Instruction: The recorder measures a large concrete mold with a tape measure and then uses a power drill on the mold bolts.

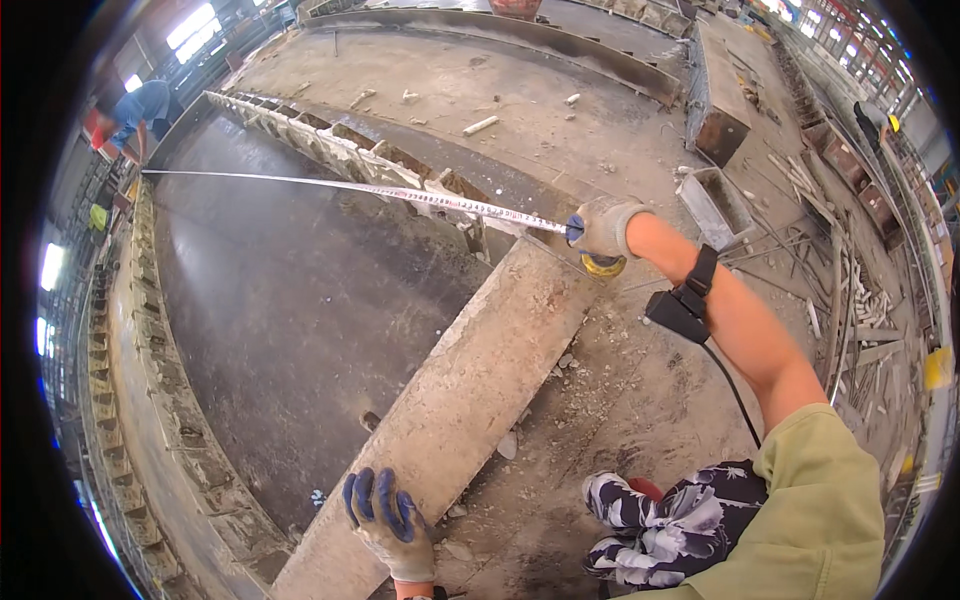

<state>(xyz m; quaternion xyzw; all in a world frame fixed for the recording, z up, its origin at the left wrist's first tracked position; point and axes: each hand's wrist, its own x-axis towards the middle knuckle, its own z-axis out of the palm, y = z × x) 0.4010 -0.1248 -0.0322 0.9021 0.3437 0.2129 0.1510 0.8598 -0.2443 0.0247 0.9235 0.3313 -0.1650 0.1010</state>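
My right hand [603,228], in a white work glove with blue fingertips, is closed around a yellow tape measure [604,265] beside the far end of a concrete-crusted beam. From it the white tape blade [400,192] stretches left across a dark flat mould bed [320,270] to the far left corner. A co-worker [140,115] in blue with a red cap bends there, a hand close to the blade's end. My left hand [390,525], gloved alike, rests with fingers spread on the near part of the crusted beam [480,360].
Notched side rails [165,380] edge the bed. Rubble lies on the floor right of the beam. A rectangular steel box [718,205], thin rods and broken pieces [870,310] are farther right. Another person [877,122] in a yellow helmet is at the far right.
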